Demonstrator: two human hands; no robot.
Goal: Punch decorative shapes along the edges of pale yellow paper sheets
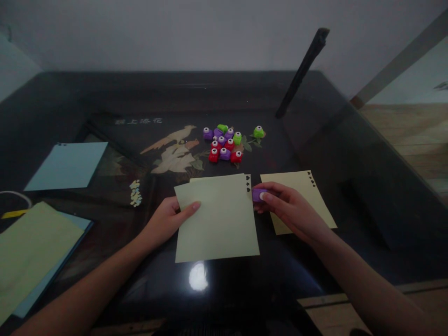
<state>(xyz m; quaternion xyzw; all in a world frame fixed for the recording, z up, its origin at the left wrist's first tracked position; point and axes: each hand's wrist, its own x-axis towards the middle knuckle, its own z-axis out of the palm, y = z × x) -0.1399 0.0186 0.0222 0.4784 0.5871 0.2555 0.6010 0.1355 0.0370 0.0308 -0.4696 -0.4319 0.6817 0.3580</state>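
My left hand [175,215] pinches the left edge of a pale green sheet of paper [219,224], thumb on top. Along that sheet's upper right edge runs a short column of punched shapes. At this edge, just below the holes, my right hand [285,205] grips a small purple craft punch [259,195], with the thumb on its white button. Whether the paper sits inside the punch's slot I cannot tell. Partly under my right hand lies a yellowish sheet [301,198] with punched shapes at its top right corner.
Several purple, red and green craft punches [224,153] cluster beyond the paper, one green punch [259,132] apart. Small paper cutouts [135,193] lie left of my left hand. Farther left are a blue sheet [68,165] and stacked coloured paper [38,252]. A dark stick [303,72] rises at back right.
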